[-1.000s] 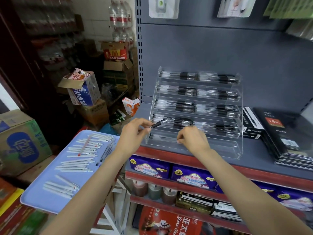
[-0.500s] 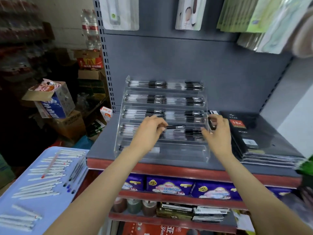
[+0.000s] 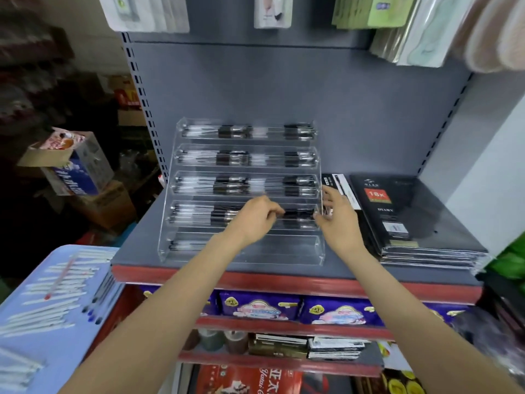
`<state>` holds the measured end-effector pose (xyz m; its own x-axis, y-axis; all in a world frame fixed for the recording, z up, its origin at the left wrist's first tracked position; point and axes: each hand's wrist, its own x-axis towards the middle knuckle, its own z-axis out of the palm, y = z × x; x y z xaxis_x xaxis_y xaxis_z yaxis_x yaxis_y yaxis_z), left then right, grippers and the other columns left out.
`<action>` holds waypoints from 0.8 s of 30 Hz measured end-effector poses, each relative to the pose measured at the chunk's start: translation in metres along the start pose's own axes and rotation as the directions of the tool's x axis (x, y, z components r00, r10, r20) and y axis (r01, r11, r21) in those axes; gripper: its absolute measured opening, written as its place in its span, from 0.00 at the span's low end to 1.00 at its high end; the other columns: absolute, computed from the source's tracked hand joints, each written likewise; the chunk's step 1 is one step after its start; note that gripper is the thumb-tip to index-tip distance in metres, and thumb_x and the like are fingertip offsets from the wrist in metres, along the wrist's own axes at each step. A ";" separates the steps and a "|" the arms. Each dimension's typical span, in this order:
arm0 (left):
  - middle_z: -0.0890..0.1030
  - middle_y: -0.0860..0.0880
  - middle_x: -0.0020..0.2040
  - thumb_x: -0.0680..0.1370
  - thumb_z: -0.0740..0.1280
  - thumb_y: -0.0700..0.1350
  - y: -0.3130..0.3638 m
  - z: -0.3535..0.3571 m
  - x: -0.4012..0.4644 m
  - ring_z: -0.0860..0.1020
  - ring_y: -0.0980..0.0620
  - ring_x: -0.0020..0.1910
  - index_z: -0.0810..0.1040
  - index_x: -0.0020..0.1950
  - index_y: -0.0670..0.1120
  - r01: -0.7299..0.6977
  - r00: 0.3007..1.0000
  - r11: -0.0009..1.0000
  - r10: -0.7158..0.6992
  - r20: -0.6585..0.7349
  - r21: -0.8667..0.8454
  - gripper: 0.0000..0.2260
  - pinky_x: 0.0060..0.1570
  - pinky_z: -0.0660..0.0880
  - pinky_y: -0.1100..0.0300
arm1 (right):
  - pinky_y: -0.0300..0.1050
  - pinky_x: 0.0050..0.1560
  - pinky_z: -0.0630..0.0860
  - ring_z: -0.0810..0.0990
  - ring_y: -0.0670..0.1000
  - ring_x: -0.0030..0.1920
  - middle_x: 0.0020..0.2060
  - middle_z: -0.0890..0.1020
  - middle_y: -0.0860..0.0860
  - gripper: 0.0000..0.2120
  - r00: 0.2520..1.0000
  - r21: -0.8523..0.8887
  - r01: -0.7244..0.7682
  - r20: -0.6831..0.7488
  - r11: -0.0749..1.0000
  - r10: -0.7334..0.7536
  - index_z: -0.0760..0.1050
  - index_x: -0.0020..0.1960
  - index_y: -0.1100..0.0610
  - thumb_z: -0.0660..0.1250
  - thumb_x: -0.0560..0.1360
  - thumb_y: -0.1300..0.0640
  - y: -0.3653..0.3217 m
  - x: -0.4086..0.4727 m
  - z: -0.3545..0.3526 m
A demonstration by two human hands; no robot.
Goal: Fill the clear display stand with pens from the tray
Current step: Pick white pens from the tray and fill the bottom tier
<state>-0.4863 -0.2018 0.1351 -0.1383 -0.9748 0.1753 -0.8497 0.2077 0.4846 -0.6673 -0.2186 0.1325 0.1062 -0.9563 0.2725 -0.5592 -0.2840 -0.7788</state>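
Observation:
The clear display stand (image 3: pixel 170 223) sits on the grey shelf, its upper four tiers holding rows of black-and-clear pens. My left hand (image 3: pixel 255 220) pinches a black pen (image 3: pixel 295 214) and holds it lying along the fourth tier from the top. At the stand's right side wall my right hand (image 3: pixel 338 223) holds the edge, thumb close to the pen's far end. One pen lies at the left of the lowest tier. The blue tray (image 3: pixel 51 351) at lower left carries several white pens, a few dark ones and a red one.
Black diary packs (image 3: pixel 412 220) are stacked to the right of the stand, with a slim black box (image 3: pixel 341 189) between them. Packaged goods hang above the shelf. Purple packets fill the shelf below. Cardboard boxes (image 3: pixel 76 169) stand to the left.
My left hand carried the pen from in front of the stand into the fourth tier. My right hand slid from the stand's front to its right wall. The view swung right.

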 end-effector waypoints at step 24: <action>0.82 0.42 0.50 0.76 0.64 0.36 -0.318 -0.094 -0.278 0.79 0.45 0.46 0.80 0.52 0.40 0.614 0.692 0.728 -0.683 -0.236 -0.305 0.08 0.42 0.65 0.65 | 0.45 0.59 0.69 0.74 0.57 0.60 0.60 0.75 0.59 0.17 0.756 0.066 0.062 0.649 0.996 -0.090 0.70 0.65 0.62 0.58 0.77 0.66 -0.204 -0.147 0.378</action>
<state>-0.1298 0.0105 0.0124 0.6045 -0.7966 -0.0072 -0.5479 -0.4223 0.7221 -0.2581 -0.0468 0.0380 0.6640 -0.7423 -0.0903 -0.4959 -0.3468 -0.7961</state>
